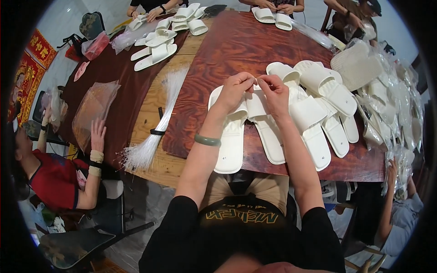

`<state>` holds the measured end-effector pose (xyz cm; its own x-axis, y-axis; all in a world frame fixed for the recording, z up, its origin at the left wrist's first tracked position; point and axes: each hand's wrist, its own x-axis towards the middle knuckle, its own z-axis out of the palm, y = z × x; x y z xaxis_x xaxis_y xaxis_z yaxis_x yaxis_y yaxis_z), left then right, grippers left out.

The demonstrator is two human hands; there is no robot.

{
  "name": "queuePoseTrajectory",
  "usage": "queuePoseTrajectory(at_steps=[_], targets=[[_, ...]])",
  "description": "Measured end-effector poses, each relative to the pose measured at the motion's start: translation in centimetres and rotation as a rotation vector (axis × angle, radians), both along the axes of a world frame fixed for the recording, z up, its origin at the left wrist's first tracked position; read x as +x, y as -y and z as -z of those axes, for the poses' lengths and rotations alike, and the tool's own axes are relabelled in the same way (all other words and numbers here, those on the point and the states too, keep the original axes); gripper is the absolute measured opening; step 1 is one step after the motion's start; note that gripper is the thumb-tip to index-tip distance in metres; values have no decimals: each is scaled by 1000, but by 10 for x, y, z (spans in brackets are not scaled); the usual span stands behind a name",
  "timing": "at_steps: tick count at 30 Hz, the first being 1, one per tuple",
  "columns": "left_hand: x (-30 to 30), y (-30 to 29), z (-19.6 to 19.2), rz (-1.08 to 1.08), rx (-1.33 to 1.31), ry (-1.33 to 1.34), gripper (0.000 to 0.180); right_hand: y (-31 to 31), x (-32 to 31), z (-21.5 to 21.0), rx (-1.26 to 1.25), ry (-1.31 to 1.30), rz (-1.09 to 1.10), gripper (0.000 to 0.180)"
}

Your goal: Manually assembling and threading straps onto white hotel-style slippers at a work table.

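White slippers are lying directly below the grip, a pair side by side, their heels pointing back toward the person and their straps sitting partly hidden beneath the fingers. From where I'm standing, the left hand is pressing thumb and forefinger together, and the right hand is doing the same, the two sets of fingertips meeting just above the straps. They seem to be pinching something very thin between them, but I cannot tell what it is.

Left of the grip, a bundle of white strands is lying across the tabletop, gathered by a black tie, so I'm guessing the person is working one such strand by hand, perhaps threading or knotting it to join the pair. Just right of the grip, more slippers are overlapping in a loose heap, and beyond them clear bags are bulging at the table's edge.

If I'm reading the step properly, the next move is calling for a steady pinch from one hand while the other is drawing the piece snug, without pulling the straps out of shape or sliding the pair apart.
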<state>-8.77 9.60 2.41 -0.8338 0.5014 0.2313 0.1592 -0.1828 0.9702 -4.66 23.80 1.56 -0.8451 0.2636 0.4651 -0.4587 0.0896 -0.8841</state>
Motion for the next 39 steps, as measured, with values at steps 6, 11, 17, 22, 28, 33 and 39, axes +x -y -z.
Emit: queuePoseTrajectory(at_steps=[6, 11, 17, 22, 28, 33, 39], targets=[[1, 0, -2, -10, -36, -11, 16, -1, -2, 3, -2, 8, -4, 8], [1, 0, -3, -48, -83, -6, 16, -2, -3, 3, -4, 7, -4, 8], [0, 2, -3, -26, -6, 27, 16, -3, -1, 3, 7, 61, 34, 8], [6, 4, -13, -145, 40, 122, 17, -4, -4, 5, -125, 78, 41, 13], [-1, 21, -39, -252, -100, 35, 17, -1, -3, 5, 53, 17, 197, 28], [-31, 69, -123, -410, -286, -276, 17, -4, -2, 1, 145, 54, 315, 34], [100, 189, -241, -1534, -693, -1801, 19, -1, -4, 6, 10, 2, 247, 29]])
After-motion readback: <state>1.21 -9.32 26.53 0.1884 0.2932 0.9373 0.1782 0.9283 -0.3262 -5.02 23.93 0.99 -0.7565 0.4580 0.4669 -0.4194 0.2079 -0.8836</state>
